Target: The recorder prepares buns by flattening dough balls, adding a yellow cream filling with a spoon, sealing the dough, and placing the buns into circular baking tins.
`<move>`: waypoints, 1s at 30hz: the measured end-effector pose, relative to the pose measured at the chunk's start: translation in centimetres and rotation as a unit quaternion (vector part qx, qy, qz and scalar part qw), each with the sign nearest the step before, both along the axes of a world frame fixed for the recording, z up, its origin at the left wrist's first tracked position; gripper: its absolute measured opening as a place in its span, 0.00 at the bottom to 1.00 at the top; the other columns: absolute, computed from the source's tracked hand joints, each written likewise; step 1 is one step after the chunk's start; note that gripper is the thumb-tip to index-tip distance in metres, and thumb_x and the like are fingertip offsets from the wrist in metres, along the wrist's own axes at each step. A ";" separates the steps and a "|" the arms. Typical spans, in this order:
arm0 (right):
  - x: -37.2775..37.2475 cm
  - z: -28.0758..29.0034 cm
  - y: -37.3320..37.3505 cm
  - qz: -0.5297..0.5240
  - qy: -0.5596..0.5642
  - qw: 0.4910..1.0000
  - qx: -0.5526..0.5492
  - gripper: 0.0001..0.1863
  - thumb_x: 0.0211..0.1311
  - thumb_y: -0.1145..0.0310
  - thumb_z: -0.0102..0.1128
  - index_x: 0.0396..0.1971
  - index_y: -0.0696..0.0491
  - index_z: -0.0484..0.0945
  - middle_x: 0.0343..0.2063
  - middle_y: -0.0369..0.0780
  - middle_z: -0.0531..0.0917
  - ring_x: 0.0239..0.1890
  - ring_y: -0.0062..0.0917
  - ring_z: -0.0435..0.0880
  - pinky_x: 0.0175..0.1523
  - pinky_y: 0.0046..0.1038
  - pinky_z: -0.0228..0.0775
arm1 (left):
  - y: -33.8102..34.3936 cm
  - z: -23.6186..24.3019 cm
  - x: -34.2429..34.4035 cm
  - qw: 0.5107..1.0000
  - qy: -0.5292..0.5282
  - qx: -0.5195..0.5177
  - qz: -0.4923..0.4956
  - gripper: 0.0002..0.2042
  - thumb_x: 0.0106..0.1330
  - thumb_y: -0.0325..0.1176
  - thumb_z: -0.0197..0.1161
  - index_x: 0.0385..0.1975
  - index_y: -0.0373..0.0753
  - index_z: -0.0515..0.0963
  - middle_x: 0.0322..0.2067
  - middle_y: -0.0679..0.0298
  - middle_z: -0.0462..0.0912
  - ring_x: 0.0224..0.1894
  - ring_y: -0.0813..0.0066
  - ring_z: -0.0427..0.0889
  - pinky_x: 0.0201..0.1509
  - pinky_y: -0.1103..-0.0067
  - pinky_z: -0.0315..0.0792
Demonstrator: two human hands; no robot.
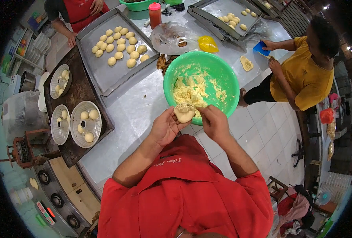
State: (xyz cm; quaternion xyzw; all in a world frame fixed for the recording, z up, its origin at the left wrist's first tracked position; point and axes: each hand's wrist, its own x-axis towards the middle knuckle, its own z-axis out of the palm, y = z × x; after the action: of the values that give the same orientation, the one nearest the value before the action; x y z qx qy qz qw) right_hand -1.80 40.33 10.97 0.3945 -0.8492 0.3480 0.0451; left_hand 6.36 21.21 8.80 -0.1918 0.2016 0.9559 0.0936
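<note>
My left hand [164, 127] cradles a flattened piece of pale dough [183, 115] with crumbly filling on it, just over the near rim of a green bowl [230, 71]. My right hand [214, 123] grips a thin utensil [193, 106] whose tip is at the filling. Inside the bowl is crumbly yellow filling [189, 89], heaped toward the left and bottom.
Fluted ring pans [92, 133] with dough balls sit on a dark tray [67, 154]. Trays [86, 43] [205, 20] of dough balls, a bag [170, 39] and a red bottle [155, 18] stand behind. A co-worker [303, 75] at right holds a blue scraper. Another [76, 14] is at upper left.
</note>
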 end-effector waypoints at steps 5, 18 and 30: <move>1.8 -1.9 0.2 -0.031 0.079 0.996 -0.006 0.22 0.47 0.83 0.60 0.46 0.53 0.81 0.28 0.41 0.77 0.28 0.34 0.78 0.30 0.33 0.70 | -0.2 0.0 -0.2 1.000 -0.006 -0.009 -0.019 0.23 0.76 0.39 0.42 0.59 0.24 0.62 0.57 0.45 0.71 0.57 0.56 0.76 0.61 0.68 0.75; 0.0 0.0 -0.4 -0.104 -0.090 0.990 0.014 0.09 0.53 0.80 0.57 0.35 0.57 0.81 0.28 0.45 0.76 0.29 0.40 0.77 0.34 0.37 0.70 | -3.1 -0.2 2.0 0.983 0.070 -0.167 0.020 0.20 0.68 0.28 0.57 0.59 0.30 0.67 0.56 0.55 0.75 0.57 0.66 0.77 0.63 0.72 0.72; 2.0 -1.0 -8.6 0.050 -0.286 0.954 -0.072 0.11 0.61 0.72 0.59 0.42 0.58 0.80 0.36 0.40 0.83 0.39 0.29 0.80 0.45 0.30 0.71 | -7.0 0.9 5.9 0.944 0.086 -0.318 0.020 0.24 0.65 0.26 0.62 0.62 0.36 0.68 0.53 0.60 0.77 0.54 0.71 0.78 0.57 0.74 0.76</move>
State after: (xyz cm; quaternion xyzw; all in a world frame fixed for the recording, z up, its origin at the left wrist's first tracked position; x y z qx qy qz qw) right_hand 0.22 31.70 9.96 0.3162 -0.7785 0.5085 -0.1882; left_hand 12.27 14.19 9.68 -0.1328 0.4986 0.8565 -0.0089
